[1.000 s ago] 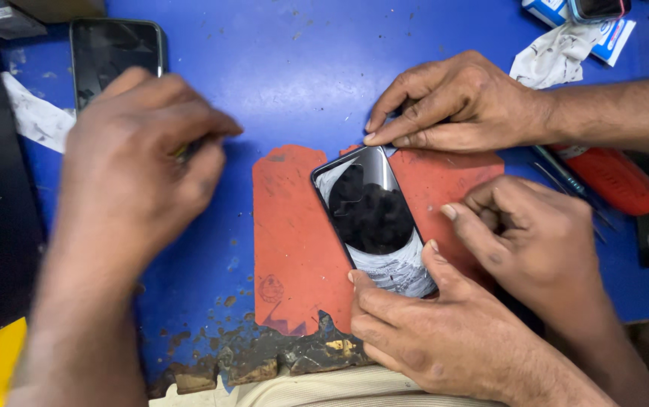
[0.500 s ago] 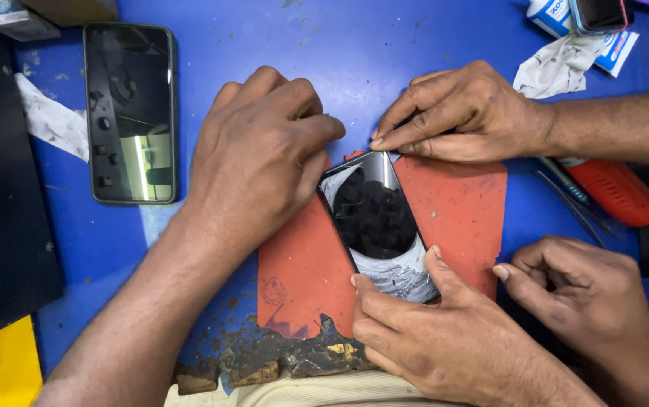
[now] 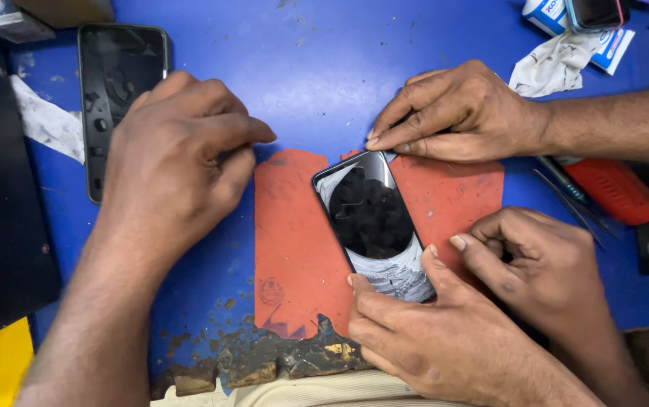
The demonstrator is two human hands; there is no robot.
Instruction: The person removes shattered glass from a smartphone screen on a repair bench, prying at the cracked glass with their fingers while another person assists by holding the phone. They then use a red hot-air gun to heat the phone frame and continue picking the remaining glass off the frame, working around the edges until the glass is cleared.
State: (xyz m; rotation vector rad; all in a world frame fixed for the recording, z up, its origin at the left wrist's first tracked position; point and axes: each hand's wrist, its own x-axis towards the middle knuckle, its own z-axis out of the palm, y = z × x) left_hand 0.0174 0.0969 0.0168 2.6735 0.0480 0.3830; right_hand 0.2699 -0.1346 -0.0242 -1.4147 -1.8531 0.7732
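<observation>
The right hand (image 3: 430, 339), its grip pinched on the phone (image 3: 373, 218) just ahead, should press it flat; whether the left hand (image 3: 174, 158) holds anything in its curled grip cannot be told.

- Lighting: bright, even, overhead; colours saturated.
- Glare: pale sheen on the blue table (image 3: 317, 83); reflections on the phone (image 3: 376, 223) glass.
- Shadows: soft, short, beneath the hands.
- Focus: centre sharp; left hand (image 3: 174, 162) slightly soft.
- Edges: mild wide-angle stretching.
</observation>
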